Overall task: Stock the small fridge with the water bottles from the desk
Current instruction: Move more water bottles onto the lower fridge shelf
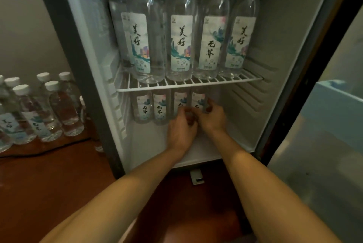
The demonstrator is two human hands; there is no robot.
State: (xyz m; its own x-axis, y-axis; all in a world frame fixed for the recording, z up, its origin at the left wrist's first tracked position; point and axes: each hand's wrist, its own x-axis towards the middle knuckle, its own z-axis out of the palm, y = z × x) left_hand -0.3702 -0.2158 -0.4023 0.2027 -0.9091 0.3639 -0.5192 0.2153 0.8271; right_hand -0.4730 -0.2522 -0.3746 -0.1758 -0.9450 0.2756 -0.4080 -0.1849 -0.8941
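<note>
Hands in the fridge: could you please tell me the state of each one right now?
Left hand: grips the third lower water bottle.
Right hand: grips the rightmost lower water bottle.

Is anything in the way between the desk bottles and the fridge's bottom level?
Nothing visible does. The fridge stands open, and its floor right of the four lower bottles is bare; only the left hand and right hand are there, on the two rightmost bottles.
</note>
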